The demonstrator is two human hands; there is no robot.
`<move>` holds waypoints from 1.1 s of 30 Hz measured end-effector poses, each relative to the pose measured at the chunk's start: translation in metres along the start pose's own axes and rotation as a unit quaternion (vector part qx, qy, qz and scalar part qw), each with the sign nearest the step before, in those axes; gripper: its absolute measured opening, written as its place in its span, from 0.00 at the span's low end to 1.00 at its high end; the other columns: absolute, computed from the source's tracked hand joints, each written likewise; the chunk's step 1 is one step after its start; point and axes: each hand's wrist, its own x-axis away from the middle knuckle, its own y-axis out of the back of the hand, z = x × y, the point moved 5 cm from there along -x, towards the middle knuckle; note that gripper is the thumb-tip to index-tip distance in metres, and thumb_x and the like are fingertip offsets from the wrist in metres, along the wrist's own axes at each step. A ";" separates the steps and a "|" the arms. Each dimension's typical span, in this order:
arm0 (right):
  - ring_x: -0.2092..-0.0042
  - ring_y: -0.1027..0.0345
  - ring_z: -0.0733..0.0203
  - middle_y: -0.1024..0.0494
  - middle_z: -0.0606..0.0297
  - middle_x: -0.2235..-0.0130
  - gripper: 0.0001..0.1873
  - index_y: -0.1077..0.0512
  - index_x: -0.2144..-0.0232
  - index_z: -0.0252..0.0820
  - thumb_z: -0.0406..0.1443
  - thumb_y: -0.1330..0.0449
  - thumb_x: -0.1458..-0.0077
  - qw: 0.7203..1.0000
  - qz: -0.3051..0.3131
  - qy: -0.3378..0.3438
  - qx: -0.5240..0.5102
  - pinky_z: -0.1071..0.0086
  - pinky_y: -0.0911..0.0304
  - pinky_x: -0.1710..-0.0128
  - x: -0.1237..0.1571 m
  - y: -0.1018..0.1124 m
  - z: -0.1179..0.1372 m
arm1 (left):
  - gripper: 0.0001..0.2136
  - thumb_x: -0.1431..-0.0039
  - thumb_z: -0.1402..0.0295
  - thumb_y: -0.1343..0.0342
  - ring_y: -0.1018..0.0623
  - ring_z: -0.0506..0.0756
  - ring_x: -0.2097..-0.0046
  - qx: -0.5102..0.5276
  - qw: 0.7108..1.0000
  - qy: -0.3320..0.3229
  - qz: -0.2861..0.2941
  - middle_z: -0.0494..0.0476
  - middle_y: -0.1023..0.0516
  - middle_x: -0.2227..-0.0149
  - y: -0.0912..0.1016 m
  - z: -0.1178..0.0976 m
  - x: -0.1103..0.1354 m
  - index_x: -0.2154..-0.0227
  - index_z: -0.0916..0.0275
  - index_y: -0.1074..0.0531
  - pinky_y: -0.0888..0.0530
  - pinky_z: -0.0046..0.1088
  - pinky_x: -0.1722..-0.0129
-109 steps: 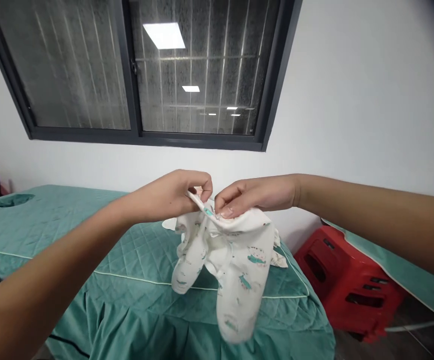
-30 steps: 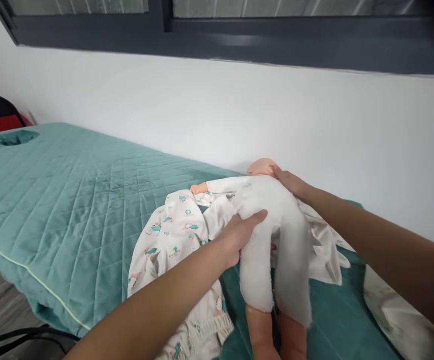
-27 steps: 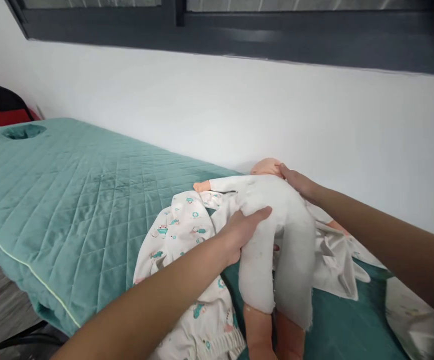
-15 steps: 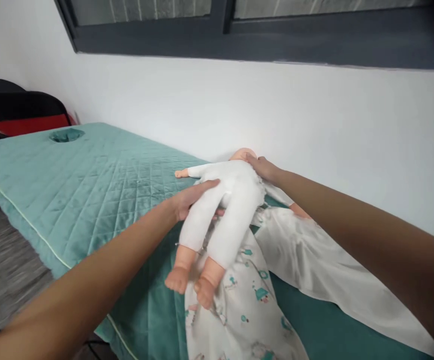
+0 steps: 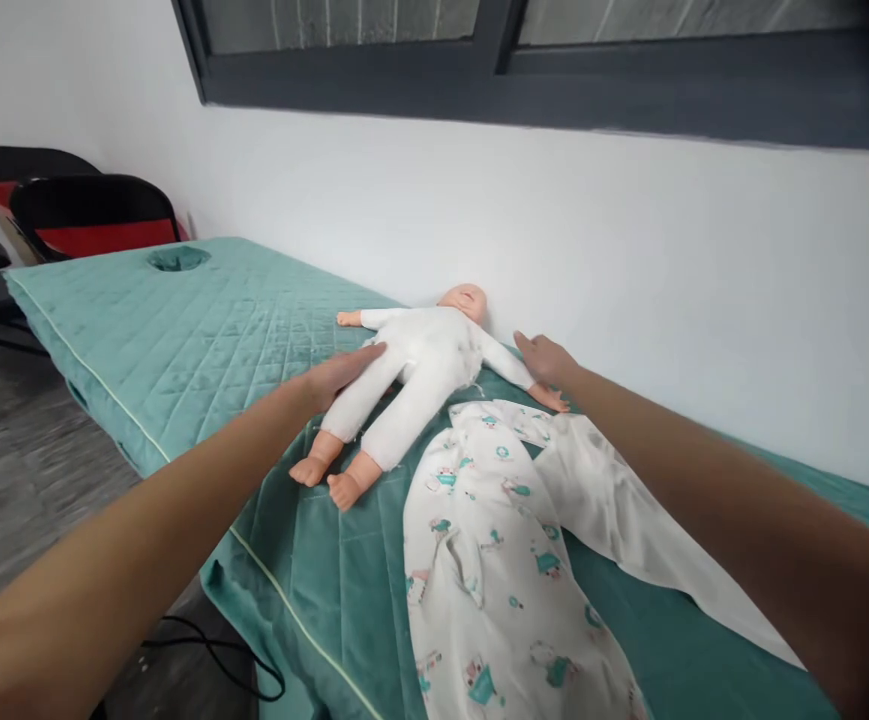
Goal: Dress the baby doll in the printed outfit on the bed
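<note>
A baby doll (image 5: 434, 345) with a white cloth body and bare feet lies face up on the green quilted cover, its head near the wall. Around its thigh on the left side is my left hand (image 5: 340, 375), thumb on top and the other fingers mostly hidden beneath the leg. My right hand (image 5: 548, 360) is open, thumb raised, just above the doll's outstretched hand; whether they touch I cannot tell. Nothing shows in its fingers. In front of the doll, a white printed baby garment (image 5: 501, 540) lies spread with its pale sleeve stretched to the right.
The green quilted cover (image 5: 216, 330) drapes over a bed with a round hole (image 5: 179, 258) at its far end. A white wall (image 5: 629, 250) runs along the back below a dark window frame (image 5: 494, 70). Black and red chairs (image 5: 96, 215) stand behind. A black cable (image 5: 216, 655) lies on the floor.
The doll has come down onto the cover, to the left of the garment, which is now more exposed. My right hand has let go near its head and moved aside to the right.
</note>
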 end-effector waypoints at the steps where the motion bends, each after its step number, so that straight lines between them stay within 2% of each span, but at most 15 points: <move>1: 0.48 0.31 0.40 0.26 0.35 0.51 0.40 0.30 0.53 0.28 0.57 0.65 0.36 1.000 0.008 -0.013 0.020 0.55 0.38 0.49 0.010 0.002 -0.026 | 0.26 0.34 0.53 0.58 0.21 0.59 0.57 -0.056 0.995 -0.014 -0.080 0.69 0.22 0.56 0.003 -0.004 0.009 0.49 0.74 0.33 0.25 0.38 0.58; 3: 0.48 0.31 0.40 0.24 0.40 0.52 0.37 0.26 0.58 0.34 0.55 0.64 0.36 0.998 0.023 -0.024 0.052 0.54 0.39 0.49 0.033 0.009 -0.076 | 0.22 0.37 0.61 0.51 0.24 0.62 0.50 -0.178 0.956 -0.082 -0.218 0.69 0.26 0.48 0.003 -0.020 0.035 0.45 0.71 0.35 0.26 0.41 0.51; 4: 0.47 0.31 0.39 0.24 0.41 0.51 0.36 0.26 0.59 0.35 0.55 0.63 0.36 0.997 0.024 -0.030 0.066 0.52 0.39 0.48 0.045 0.014 -0.098 | 0.21 0.38 0.66 0.49 0.27 0.62 0.45 -0.239 0.930 -0.143 -0.241 0.67 0.29 0.44 -0.006 -0.031 0.052 0.44 0.68 0.36 0.29 0.42 0.46; 5: 0.46 0.32 0.38 0.24 0.42 0.50 0.36 0.26 0.58 0.36 0.56 0.62 0.36 0.996 0.026 -0.033 0.077 0.51 0.40 0.48 0.056 0.019 -0.118 | 0.21 0.39 0.70 0.50 0.31 0.62 0.41 -0.296 0.902 -0.218 -0.225 0.64 0.31 0.41 -0.021 -0.042 0.069 0.43 0.64 0.36 0.32 0.42 0.42; 7: 0.46 0.32 0.39 0.24 0.46 0.49 0.34 0.25 0.57 0.40 0.58 0.59 0.38 0.995 0.037 -0.028 0.085 0.52 0.39 0.48 0.078 0.030 -0.146 | 0.25 0.40 0.76 0.52 0.38 0.60 0.35 -0.395 0.843 -0.357 -0.077 0.57 0.36 0.37 -0.066 -0.055 0.104 0.41 0.54 0.37 0.38 0.43 0.37; 9: 0.48 0.31 0.39 0.23 0.50 0.50 0.32 0.25 0.58 0.42 0.60 0.53 0.42 0.992 0.060 -0.008 0.113 0.52 0.37 0.50 0.096 0.038 -0.160 | 0.30 0.42 0.77 0.51 0.46 0.61 0.31 -0.457 0.779 -0.425 0.067 0.54 0.42 0.33 -0.111 -0.057 0.135 0.37 0.48 0.42 0.43 0.46 0.35; 11: 0.50 0.30 0.37 0.22 0.50 0.53 0.29 0.25 0.59 0.43 0.59 0.46 0.46 0.983 0.083 0.019 0.165 0.50 0.37 0.53 0.113 0.046 -0.162 | 0.34 0.45 0.78 0.49 0.52 0.63 0.29 -0.491 0.741 -0.438 0.133 0.54 0.46 0.31 -0.145 -0.055 0.153 0.36 0.46 0.46 0.49 0.50 0.34; 14: 0.50 0.31 0.37 0.23 0.48 0.52 0.23 0.26 0.57 0.43 0.52 0.44 0.44 0.973 0.084 0.051 0.207 0.49 0.38 0.54 0.137 0.056 -0.158 | 0.32 0.48 0.77 0.45 0.52 0.65 0.29 -0.523 0.720 -0.425 0.167 0.58 0.46 0.31 -0.175 -0.056 0.156 0.39 0.50 0.39 0.52 0.53 0.34; 17: 0.50 0.32 0.38 0.24 0.46 0.50 0.20 0.27 0.55 0.44 0.48 0.46 0.41 0.976 0.069 0.052 0.200 0.50 0.39 0.55 0.158 0.069 -0.162 | 0.25 0.53 0.78 0.42 0.47 0.65 0.31 -0.526 0.709 -0.434 0.182 0.60 0.39 0.35 -0.187 -0.065 0.151 0.49 0.55 0.31 0.51 0.51 0.35; 19: 0.52 0.31 0.38 0.24 0.47 0.52 0.17 0.26 0.57 0.42 0.46 0.45 0.42 0.977 0.068 0.040 0.198 0.50 0.38 0.56 0.170 0.077 -0.170 | 0.19 0.55 0.78 0.41 0.38 0.64 0.36 -0.511 0.710 -0.447 0.189 0.60 0.31 0.41 -0.189 -0.074 0.152 0.57 0.57 0.28 0.45 0.46 0.37; 21: 0.54 0.30 0.39 0.22 0.48 0.55 0.14 0.25 0.63 0.41 0.43 0.44 0.44 0.979 0.070 0.031 0.191 0.51 0.37 0.58 0.182 0.085 -0.177 | 0.14 0.55 0.77 0.42 0.29 0.61 0.46 -0.497 0.725 -0.435 0.198 0.59 0.24 0.53 -0.191 -0.082 0.156 0.64 0.58 0.28 0.38 0.40 0.43; 23: 0.56 0.29 0.42 0.21 0.49 0.57 0.14 0.24 0.65 0.41 0.43 0.46 0.42 0.981 0.063 0.039 0.177 0.53 0.37 0.59 0.194 0.093 -0.177 | 0.12 0.55 0.76 0.43 0.26 0.59 0.55 -0.489 0.747 -0.405 0.197 0.57 0.23 0.62 -0.196 -0.090 0.162 0.66 0.59 0.29 0.34 0.37 0.51; 26: 0.56 0.29 0.45 0.21 0.53 0.57 0.18 0.25 0.61 0.43 0.44 0.52 0.38 0.984 0.039 0.092 0.148 0.57 0.37 0.58 0.217 0.102 -0.160 | 0.14 0.55 0.77 0.46 0.26 0.58 0.59 -0.467 0.791 -0.368 0.146 0.56 0.24 0.63 -0.211 -0.110 0.171 0.62 0.59 0.31 0.32 0.35 0.56; 29: 0.55 0.30 0.50 0.21 0.58 0.55 0.21 0.26 0.55 0.47 0.48 0.55 0.35 0.977 0.025 0.172 0.121 0.61 0.39 0.57 0.250 0.108 -0.131 | 0.20 0.53 0.79 0.49 0.25 0.59 0.57 -0.422 0.833 -0.354 0.060 0.56 0.24 0.59 -0.234 -0.137 0.178 0.55 0.58 0.33 0.32 0.34 0.58; 33: 0.55 0.30 0.54 0.21 0.64 0.58 0.21 0.25 0.58 0.49 0.50 0.54 0.35 0.960 0.031 0.257 0.103 0.64 0.40 0.54 0.306 0.120 -0.101 | 0.33 0.52 0.80 0.50 0.25 0.59 0.54 -0.395 0.841 -0.368 -0.032 0.62 0.31 0.47 -0.267 -0.169 0.183 0.40 0.60 0.44 0.30 0.35 0.58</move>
